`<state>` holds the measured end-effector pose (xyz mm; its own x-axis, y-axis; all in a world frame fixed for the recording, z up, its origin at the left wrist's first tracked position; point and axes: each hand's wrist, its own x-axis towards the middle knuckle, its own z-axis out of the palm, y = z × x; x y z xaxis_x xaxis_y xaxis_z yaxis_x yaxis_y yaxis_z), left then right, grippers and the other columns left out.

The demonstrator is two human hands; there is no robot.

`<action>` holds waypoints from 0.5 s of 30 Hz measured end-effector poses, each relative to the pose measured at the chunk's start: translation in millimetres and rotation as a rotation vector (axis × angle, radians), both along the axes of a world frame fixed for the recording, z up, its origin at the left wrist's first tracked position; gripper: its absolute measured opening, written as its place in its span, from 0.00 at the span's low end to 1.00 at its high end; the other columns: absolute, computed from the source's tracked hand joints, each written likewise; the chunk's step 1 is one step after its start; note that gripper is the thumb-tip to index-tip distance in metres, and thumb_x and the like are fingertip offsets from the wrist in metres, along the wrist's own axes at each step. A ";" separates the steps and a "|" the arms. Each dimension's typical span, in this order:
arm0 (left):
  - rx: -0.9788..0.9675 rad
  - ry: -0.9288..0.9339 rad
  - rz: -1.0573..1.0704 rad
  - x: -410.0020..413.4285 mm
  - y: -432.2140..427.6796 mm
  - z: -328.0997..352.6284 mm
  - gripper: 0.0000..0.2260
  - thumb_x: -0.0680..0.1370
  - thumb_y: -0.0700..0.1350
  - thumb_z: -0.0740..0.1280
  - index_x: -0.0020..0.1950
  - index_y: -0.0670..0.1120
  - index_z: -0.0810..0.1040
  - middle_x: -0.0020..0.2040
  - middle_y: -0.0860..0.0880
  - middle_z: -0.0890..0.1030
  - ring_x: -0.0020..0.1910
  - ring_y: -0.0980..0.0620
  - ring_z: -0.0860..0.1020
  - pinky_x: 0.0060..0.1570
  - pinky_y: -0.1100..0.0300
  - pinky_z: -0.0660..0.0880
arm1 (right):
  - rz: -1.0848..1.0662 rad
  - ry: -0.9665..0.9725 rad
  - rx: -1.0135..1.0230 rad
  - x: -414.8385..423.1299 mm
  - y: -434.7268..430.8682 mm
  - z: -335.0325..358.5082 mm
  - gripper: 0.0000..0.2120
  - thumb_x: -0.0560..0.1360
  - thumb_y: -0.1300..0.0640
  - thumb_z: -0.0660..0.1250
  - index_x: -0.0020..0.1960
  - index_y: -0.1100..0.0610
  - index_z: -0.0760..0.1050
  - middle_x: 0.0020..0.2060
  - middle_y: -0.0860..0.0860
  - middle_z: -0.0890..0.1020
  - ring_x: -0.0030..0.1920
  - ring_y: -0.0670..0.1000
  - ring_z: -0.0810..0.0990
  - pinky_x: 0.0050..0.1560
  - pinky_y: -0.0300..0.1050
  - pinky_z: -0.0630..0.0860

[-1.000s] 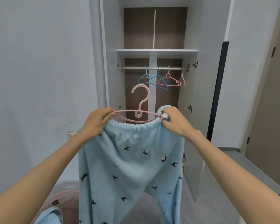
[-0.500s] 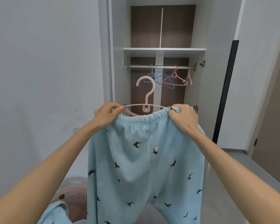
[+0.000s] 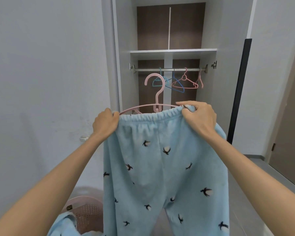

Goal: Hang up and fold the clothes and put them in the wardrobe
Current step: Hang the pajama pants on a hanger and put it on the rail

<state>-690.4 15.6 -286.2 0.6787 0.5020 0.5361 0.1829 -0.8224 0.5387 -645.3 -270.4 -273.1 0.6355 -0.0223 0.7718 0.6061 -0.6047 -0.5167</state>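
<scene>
Your left hand (image 3: 106,123) is curled round the left end of the waistband and your right hand (image 3: 200,119) bunches the right end between thumb and fingers, the two held well apart so the elastic top is stretched flat between them. What you grip is a pair of pale blue fleece trousers (image 3: 160,167) printed with small dark birds; they hang straight down from your fists, both legs falling out of view at the bottom. Just behind the waistband sits a pink hanger (image 3: 156,103), its bar running from one fist to the other and its hook standing upright above the middle; whether your fingers also hold the bar cannot be told. Beyond it, the open wardrobe (image 3: 173,51) faces you, with a white shelf over a metal rail (image 3: 169,69). On that rail hang a teal hanger (image 3: 157,81), a blue hanger (image 3: 176,85), a salmon hanger (image 3: 185,82) and one more pink hanger (image 3: 200,80) turned edge-on near the right bracket. Low on your left stands a pink laundry basket (image 3: 87,213), with another pale blue garment (image 3: 65,225) draped over its near rim.
</scene>
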 end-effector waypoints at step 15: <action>-0.193 0.205 -0.547 16.2 -21.2 33.3 0.25 0.83 0.57 0.47 0.56 0.43 0.79 0.54 0.50 0.75 0.56 0.52 0.71 0.58 0.58 0.64 | 0.138 0.158 -0.088 2.9 -16.4 -0.8 0.16 0.71 0.56 0.62 0.44 0.35 0.82 0.47 0.40 0.85 0.52 0.47 0.80 0.54 0.47 0.74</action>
<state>-674.1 -5.6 -252.8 0.9448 0.1269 0.3020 -0.1228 -0.7175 0.6857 -642.3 -286.8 -273.9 0.7410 0.1367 0.6575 0.6022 -0.5684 -0.5606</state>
